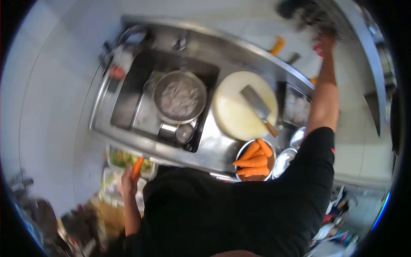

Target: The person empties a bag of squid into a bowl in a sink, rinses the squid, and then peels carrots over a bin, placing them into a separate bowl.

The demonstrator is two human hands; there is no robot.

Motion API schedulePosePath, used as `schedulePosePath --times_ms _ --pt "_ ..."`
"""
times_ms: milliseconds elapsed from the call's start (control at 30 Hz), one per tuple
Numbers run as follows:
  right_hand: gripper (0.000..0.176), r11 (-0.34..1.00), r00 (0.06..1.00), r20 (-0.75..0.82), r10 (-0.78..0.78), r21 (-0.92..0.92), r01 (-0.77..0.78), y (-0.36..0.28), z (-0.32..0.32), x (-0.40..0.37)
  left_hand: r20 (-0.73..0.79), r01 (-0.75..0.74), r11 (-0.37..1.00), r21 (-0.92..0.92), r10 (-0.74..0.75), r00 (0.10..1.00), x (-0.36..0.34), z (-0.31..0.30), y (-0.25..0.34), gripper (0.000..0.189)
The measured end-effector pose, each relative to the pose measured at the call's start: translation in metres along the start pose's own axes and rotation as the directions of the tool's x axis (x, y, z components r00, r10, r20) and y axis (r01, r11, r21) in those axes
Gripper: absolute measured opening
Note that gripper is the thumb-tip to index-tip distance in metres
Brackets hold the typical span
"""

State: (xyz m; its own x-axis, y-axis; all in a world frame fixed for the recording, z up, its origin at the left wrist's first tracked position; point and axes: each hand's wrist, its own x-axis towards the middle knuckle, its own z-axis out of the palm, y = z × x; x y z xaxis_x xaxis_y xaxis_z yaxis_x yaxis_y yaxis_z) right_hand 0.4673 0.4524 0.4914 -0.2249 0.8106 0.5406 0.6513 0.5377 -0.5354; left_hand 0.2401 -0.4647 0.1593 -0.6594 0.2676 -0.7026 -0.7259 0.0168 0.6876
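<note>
Two hands in view, far apart.

Left hand [127, 179]: below the near edge of the steel counter [214, 147], at its left end. Fingers closed round the lower end of one carrot [137, 168], which is tilted, tip up. Carrot is off the counter, just over a tray of chopped greens [122, 157] that sits under that edge.

Sink [124, 107]: fills the left half of the counter. A round metal pot [180, 97] sits in it, with smaller vessels beside it.

Round white cutting board [233, 118]: just right of the sink. A cleaver [257, 106] lies flat on it, handle pointing to the near right.

Bowl [241, 150] at the near edge, just below the board, piled with peeled carrots [252, 162].

Right hand [326, 40]: arm stretched to the far right corner, up at a dark blurred shelf. Too blurred to tell its opening or whether it holds anything.

Risks, as I judge them:
- Attention is split. The carrot is held by one end over open space, so a loose hold would drop it into the greens or to the floor.
- The cleaver handle lies near the bowl. Swinging my right arm back low could knock it.
</note>
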Motion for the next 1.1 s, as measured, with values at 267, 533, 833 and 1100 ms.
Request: schedulePosePath --times_ms 267,533,833,1100 --pt "0.032 0.379 0.978 0.173 -0.121 -0.902 0.206 0.073 -0.005 0.108 0.031 0.024 0.974 -0.227 -0.017 0.999 -0.028 -0.003 -0.02 0.04" --pt "0.038 0.997 0.999 -0.01 -0.042 0.072 0.042 0.089 -0.036 0.126 0.048 0.133 0.946 -0.295 -0.125 0.991 -0.012 -0.011 -0.028 0.041" --pt "0.039 0.25 0.923 0.383 -0.026 0.897 -0.365 -0.074 0.025 -0.155 0.195 0.087 0.902 -0.424 -0.002 0.981 0.002 -0.001 -0.022 0.041" --pt "0.031 0.334 0.266 0.898 -0.351 0.385 -0.86 -0.253 0.132 -0.514 0.217 0.181 0.871 -0.457 -0.088 0.972 0.006 -0.022 -0.004 0.04"
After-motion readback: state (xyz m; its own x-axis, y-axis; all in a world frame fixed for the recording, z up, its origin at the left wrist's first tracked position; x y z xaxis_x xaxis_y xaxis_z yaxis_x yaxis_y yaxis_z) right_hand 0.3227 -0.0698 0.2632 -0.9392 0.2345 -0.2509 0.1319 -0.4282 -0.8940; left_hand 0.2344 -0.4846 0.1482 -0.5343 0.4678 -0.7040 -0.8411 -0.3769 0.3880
